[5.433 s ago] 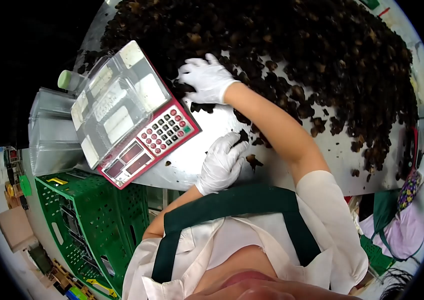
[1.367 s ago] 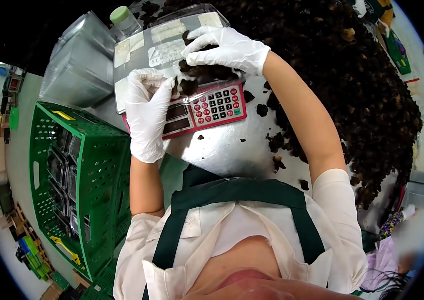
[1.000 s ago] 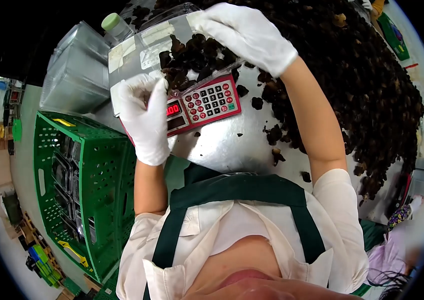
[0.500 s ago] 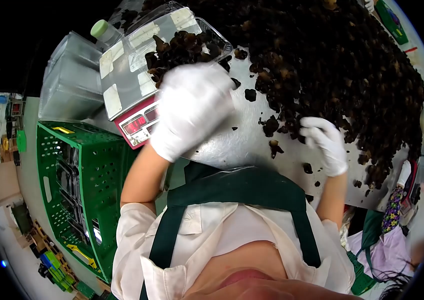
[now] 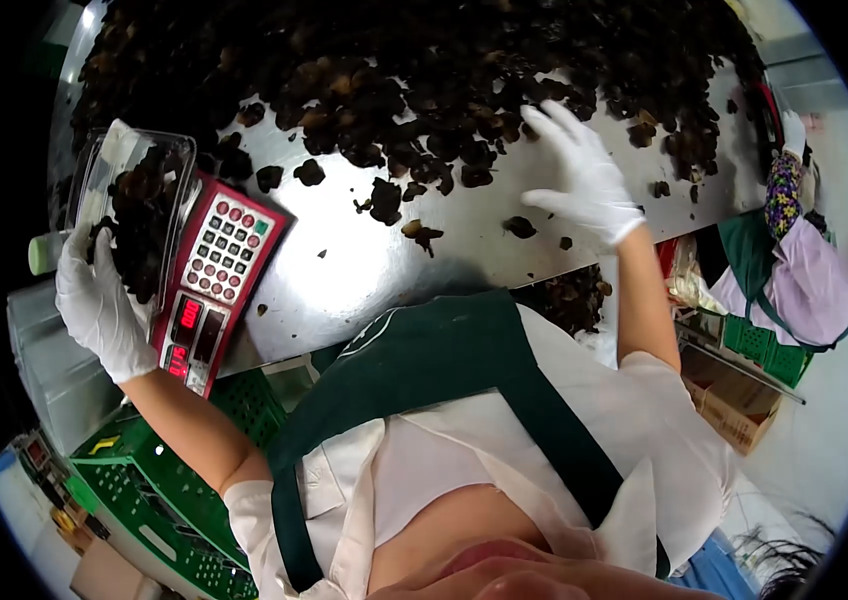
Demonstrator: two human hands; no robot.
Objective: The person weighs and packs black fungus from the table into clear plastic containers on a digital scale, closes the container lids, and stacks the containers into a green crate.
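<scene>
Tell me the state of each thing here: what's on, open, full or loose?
Left hand: gloved, bent at the tray; grip unclear
Right hand: gloved, open, fingers spread
Weighing scale: on, red digits lit
Clear plastic tray: uncovered, loaded with dark mushroom pieces
Mushroom pile: loose, spread out
Metal table: strewn with pieces
Green crate: partly hidden, contents unclear

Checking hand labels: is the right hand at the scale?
No, the left hand is at the red scale; the right hand is apart, near the dark pieces.

Dark ruffled pieces (image 5: pixel 147 215) lie heaped in a clear tray (image 5: pixel 191 160), atop the scale (image 5: pixel 230 245)
</scene>
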